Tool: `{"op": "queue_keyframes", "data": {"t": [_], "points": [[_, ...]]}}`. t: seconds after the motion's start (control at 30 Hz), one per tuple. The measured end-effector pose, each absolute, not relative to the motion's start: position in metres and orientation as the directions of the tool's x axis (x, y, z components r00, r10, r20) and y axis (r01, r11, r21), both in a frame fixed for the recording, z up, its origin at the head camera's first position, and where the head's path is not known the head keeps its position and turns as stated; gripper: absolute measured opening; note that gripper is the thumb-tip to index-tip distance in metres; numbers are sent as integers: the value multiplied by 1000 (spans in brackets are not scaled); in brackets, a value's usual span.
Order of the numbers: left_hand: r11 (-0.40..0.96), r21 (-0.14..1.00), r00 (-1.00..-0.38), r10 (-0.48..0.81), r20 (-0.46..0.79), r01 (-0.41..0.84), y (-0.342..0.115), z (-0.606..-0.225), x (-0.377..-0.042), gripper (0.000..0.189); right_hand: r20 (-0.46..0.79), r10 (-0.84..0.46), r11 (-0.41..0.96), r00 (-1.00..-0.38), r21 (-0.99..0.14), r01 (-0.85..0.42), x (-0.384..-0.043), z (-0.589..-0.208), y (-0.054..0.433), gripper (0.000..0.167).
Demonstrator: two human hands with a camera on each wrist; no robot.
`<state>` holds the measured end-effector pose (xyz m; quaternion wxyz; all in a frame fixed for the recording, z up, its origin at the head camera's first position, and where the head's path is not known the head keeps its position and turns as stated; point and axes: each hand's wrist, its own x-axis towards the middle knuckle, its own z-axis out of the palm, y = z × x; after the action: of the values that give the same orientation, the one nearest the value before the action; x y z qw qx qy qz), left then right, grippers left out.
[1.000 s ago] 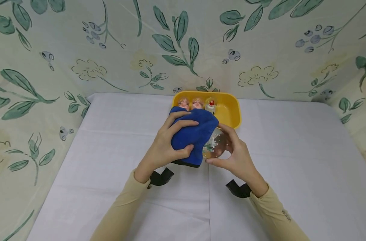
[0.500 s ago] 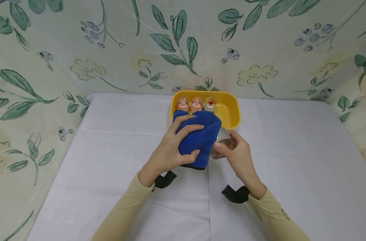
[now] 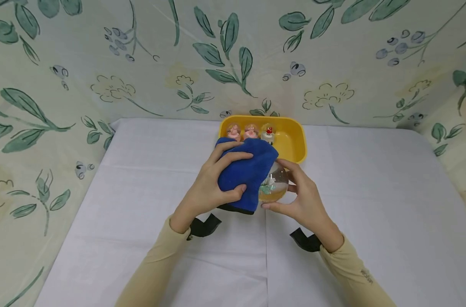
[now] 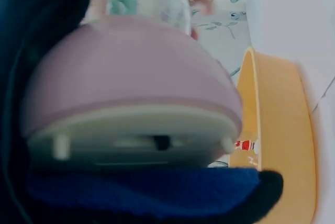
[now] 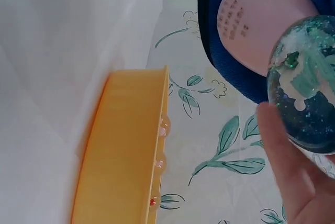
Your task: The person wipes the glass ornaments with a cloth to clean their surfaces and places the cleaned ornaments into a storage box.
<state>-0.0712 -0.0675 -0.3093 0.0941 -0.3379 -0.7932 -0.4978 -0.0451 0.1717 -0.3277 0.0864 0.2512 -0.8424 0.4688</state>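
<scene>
A snow globe (image 3: 276,182) is held lying on its side above the white tabletop. Its clear ball, with green and white shapes inside, faces right. The pink base (image 4: 136,67), with small printed marks in the right wrist view, sits in a folded blue cloth (image 3: 250,166) with black edging. My left hand (image 3: 208,187) grips this cloth around the base, fingers spread over the top and thumb in front. At the ball, my right hand (image 3: 306,194) holds the glass between its thumb below and fingers above. The cloth hides the base in the head view.
Just behind the hands stands a yellow tray (image 3: 296,149). Inside it are two small pink snow globes (image 3: 251,131) and one white one with a red top (image 3: 268,134), partly behind the cloth. A floral curtain (image 3: 141,64) hangs behind the white-covered table (image 3: 371,192).
Half a second ago the right thumb lay across the ball, with cloth and globe slightly further right. Now they are back left, and the right thumb has moved to the ball's lower edge.
</scene>
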Motion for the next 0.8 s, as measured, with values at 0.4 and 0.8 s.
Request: {"op": "queue_keyframes", "data": {"t": [0.4, 0.8], "points": [[326, 618, -688, 483, 542, 716, -56, -313, -64, 54, 284, -170, 166, -944, -935, -312, -43, -335, 167, 65], [314, 606, -673, 481, 562, 730, -55, -311, -66, 54, 83, -264, 107, -961, -988, -115, -41, -330, 173, 69]]}}
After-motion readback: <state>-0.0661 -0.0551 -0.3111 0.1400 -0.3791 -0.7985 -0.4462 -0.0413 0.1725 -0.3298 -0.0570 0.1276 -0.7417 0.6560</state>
